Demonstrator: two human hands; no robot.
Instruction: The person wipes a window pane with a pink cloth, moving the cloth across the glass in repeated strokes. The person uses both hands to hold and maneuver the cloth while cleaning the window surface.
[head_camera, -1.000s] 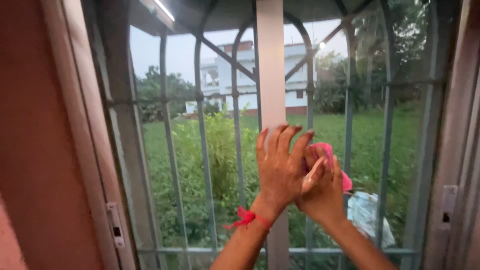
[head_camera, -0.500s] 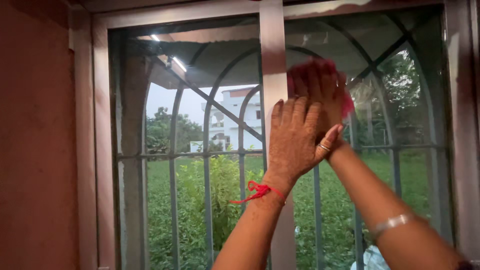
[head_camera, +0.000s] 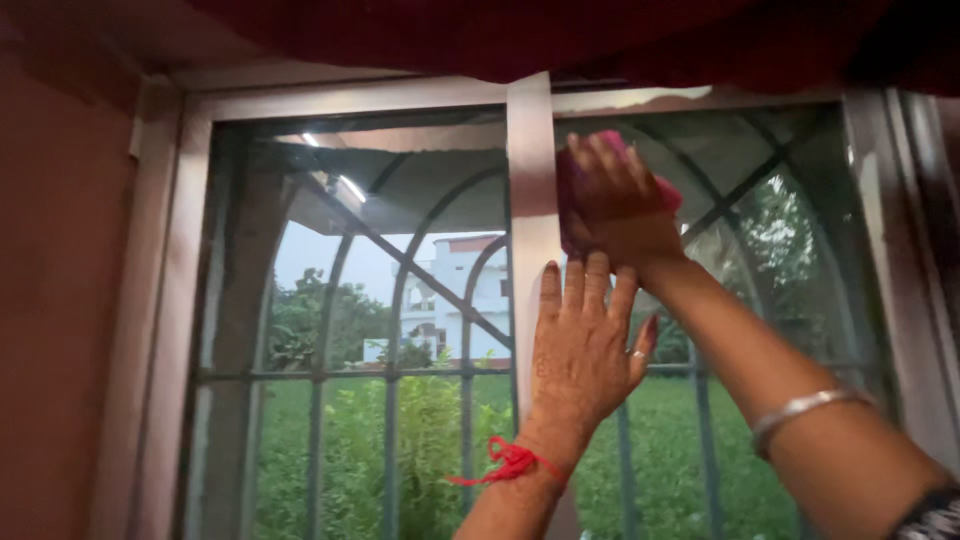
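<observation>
The right hand's fingers (head_camera: 600, 165) were spread over a pink cloth (head_camera: 664, 192), pressing it flat against the window pane (head_camera: 770, 230) just beside the pale centre post (head_camera: 532, 170), near the top of the frame. That right hand (head_camera: 615, 205) hid most of the cloth. Just below it, the left hand (head_camera: 582, 350) lay open with its fingers (head_camera: 573, 290) spread and flat against the post and glass, holding nothing. A red thread (head_camera: 508, 463) circled the left wrist; a silver bangle (head_camera: 805, 408) sat on the right forearm. A dark red curtain (head_camera: 560, 35) hung above
</observation>
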